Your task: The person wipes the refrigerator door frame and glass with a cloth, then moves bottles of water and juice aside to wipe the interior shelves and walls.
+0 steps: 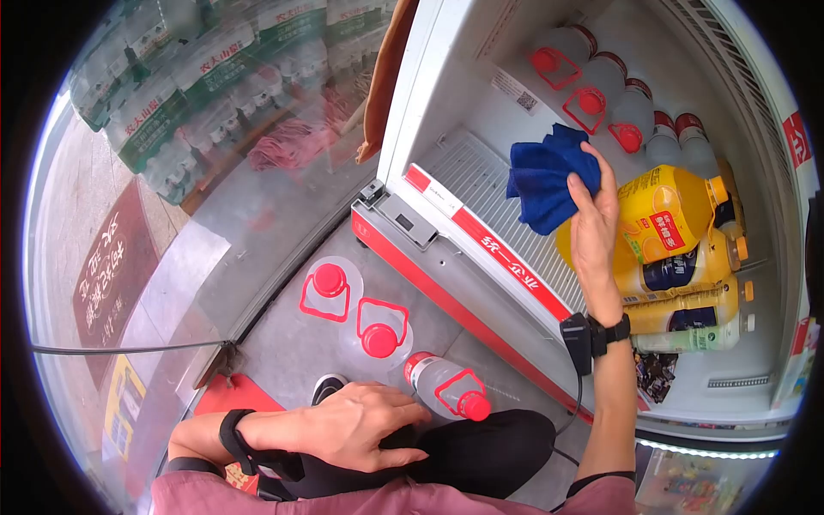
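Note:
My right hand [594, 227] reaches into the open fridge, its fingers and thumb gripping a folded blue cloth [549, 180] above the wire shelf [481, 176]. Just right of that hand lies a large bottle of orange juice [657, 202]. Farther in are several clear bottles with red caps and handles [590, 101]. My left hand [365, 422] rests over my bent knee, thumb apart from the fingers, with nothing in it. Close by on the floor, a clear bottle with a red cap [442, 382] leans or lies beside two upright red-capped bottles [378, 339].
More yellow drink bottles [687, 305] lie on the fridge's right side. The fridge's front edge [489, 245] has a red label strip. The glass door [283, 197] stands open at left, with wrapped packs of bottled water [215, 77] seen through it. A cable [577, 403] hangs from my right wrist.

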`<state>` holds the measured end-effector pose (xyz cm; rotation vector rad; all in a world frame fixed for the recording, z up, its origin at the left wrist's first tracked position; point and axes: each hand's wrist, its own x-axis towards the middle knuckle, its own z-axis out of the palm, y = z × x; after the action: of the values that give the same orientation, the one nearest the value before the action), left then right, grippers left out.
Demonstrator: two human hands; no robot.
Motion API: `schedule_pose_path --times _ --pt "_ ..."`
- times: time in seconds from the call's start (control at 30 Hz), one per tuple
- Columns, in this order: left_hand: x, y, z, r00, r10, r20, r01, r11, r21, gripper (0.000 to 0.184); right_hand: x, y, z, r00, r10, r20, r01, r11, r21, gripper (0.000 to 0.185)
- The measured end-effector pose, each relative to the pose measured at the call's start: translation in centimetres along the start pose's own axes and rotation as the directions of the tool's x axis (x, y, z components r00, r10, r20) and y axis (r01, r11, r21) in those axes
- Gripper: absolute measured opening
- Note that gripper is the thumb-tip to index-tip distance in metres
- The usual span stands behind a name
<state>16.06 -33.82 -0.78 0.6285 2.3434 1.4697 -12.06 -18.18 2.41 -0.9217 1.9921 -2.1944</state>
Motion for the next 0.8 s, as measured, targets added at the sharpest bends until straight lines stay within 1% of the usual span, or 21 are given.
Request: schedule_pose_path --times 0.03,0.07,0.1,0.13,0.17,0.2,0.23,0.3,0.33,0.4,0.43,0.5,0.53,0.6,0.63,0.7,0.73,0.77,0.8 --pt "-0.3 0.0 -0.3 0.997 -0.056 -0.046 0.054 0.997 -0.061 0.039 1.4 1.4 0.7 1.000 0.002 0.013 -0.002 1.000 -0.004 0.037" --pt "-0.5 -0.1 -0.6 0.997 -0.053 -0.049 0.051 0.997 -0.059 0.039 2.5 2.5 1.4 0.999 0.008 0.043 -0.005 0.997 -0.072 0.035" --pt "-0.8 -0.3 -0.8 0.995 -0.075 -0.060 0.072 0.996 -0.062 0.039 4.0 4.4 1.5 0.992 0.038 0.119 -0.016 0.983 -0.181 0.032" --pt "-1.1 -0.5 -1.1 0.993 -0.098 -0.068 0.093 0.993 -0.066 0.039 5.3 6.7 1.8 0.973 0.014 0.230 0.068 0.937 -0.344 0.032" --pt "-1.4 -0.7 -1.2 0.993 -0.095 -0.064 0.091 0.994 -0.063 0.039 6.0 7.7 2.5 0.924 0.070 0.377 0.147 0.843 -0.517 0.035" --pt "-1.6 -1.0 -1.4 0.994 -0.080 -0.078 0.073 0.994 -0.086 0.038 6.3 8.7 3.2 0.831 0.296 0.471 0.067 0.787 -0.613 0.039" --pt "-1.9 -1.2 -1.6 0.994 -0.067 -0.092 0.057 0.992 -0.109 0.038 6.3 10.7 3.8 0.750 0.280 0.600 0.294 0.672 -0.680 0.038" --pt "-2.2 -1.4 -2.2 0.995 -0.074 -0.067 0.066 0.991 -0.117 0.038 7.2 13.2 4.2 0.783 0.162 0.601 0.426 0.564 -0.707 0.033" --pt "-2.2 -1.4 -2.4 0.993 -0.085 -0.082 0.072 0.986 -0.148 0.038 7.9 13.3 4.4 0.791 0.163 0.589 0.415 0.564 -0.714 0.033" --pt "-2.4 -1.6 -2.6 0.993 -0.097 -0.072 0.083 0.981 -0.173 0.038 9.4 13.4 4.7 0.843 0.273 0.463 0.290 0.494 -0.820 0.032" --pt "-2.5 -1.7 -2.7 0.993 -0.093 -0.076 0.078 0.981 -0.180 0.039 10.2 13.3 4.9 0.852 0.274 0.446 0.273 0.494 -0.825 0.032" --pt "-2.4 -1.6 -2.5 0.994 -0.085 -0.064 0.072 0.981 -0.181 0.039 11.1 13.1 5.3 0.820 0.426 0.382 0.173 0.452 -0.875 0.034" --pt "-2.3 -1.4 -2.4 0.994 -0.076 -0.075 0.063 0.984 -0.166 0.039 10.8 13.2 5.7 0.829 0.423 0.367 0.158 0.452 -0.878 0.034" --pt "-2.2 -1.0 -2.3 0.995 -0.060 -0.075 0.051 0.991 -0.125 0.039 10.4 13.2 6.4 0.882 0.335 0.331 0.190 0.389 -0.901 0.035" --pt "-2.1 -0.8 -2.1 0.995 -0.054 -0.079 0.044 0.992 -0.122 0.038 10.4 12.8 6.0 0.893 0.315 0.320 0.184 0.395 -0.900 0.035" --pt "-2.5 -0.4 -2.1 0.996 -0.049 -0.079 0.041 0.995 -0.095 0.037 10.3 12.2 5.5 0.841 0.301 0.449 0.228 0.556 -0.799 0.033" --pt "-2.7 -0.3 -2.1 0.994 -0.040 -0.097 0.029 0.994 -0.109 0.037 10.2 12.2 5.6 0.857 0.275 0.435 0.184 0.626 -0.758 0.031" --pt "-3.0 -0.2 -2.0 0.993 -0.033 -0.112 0.018 0.991 -0.132 0.036 9.9 12.2 5.3 0.863 0.267 0.429 0.181 0.629 -0.756 0.031" --pt "-3.2 -0.1 -2.0 0.994 -0.032 -0.104 0.019 0.992 -0.126 0.036 9.3 11.1 5.2 0.907 0.180 0.382 0.084 0.810 -0.581 0.033"
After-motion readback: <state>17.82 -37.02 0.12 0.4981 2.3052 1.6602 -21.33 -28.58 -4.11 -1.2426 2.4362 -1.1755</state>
